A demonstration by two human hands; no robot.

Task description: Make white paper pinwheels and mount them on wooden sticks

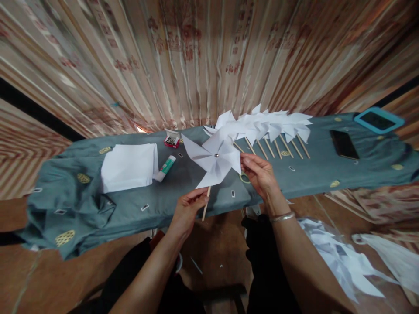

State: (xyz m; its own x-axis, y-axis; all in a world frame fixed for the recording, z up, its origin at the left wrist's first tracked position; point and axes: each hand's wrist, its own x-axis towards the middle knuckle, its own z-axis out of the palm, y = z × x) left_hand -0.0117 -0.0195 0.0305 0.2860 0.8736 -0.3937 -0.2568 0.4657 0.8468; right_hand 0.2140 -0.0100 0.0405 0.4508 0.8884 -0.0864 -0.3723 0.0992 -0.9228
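Observation:
A white paper pinwheel [212,150] with a silver pin at its centre is held up over the front of the table. My left hand [190,208] is closed round its thin wooden stick, just below the blades. With its fingertips at the right edge of one blade, my right hand [260,174] pinches the paper. Behind, a row of finished-looking pinwheels [278,124] lies overlapped, sticks towards me. Under my right hand, a yellow-green ring-shaped handle [244,177] shows in part; the rest is hidden.
On the cloth-covered table [183,192] lie a stack of white paper [129,168], a glue stick [167,165] and a small red box of pins [172,139]. A phone [344,144] and a blue-framed tablet [379,120] are at the right. White paper scraps [340,253] lie on the floor.

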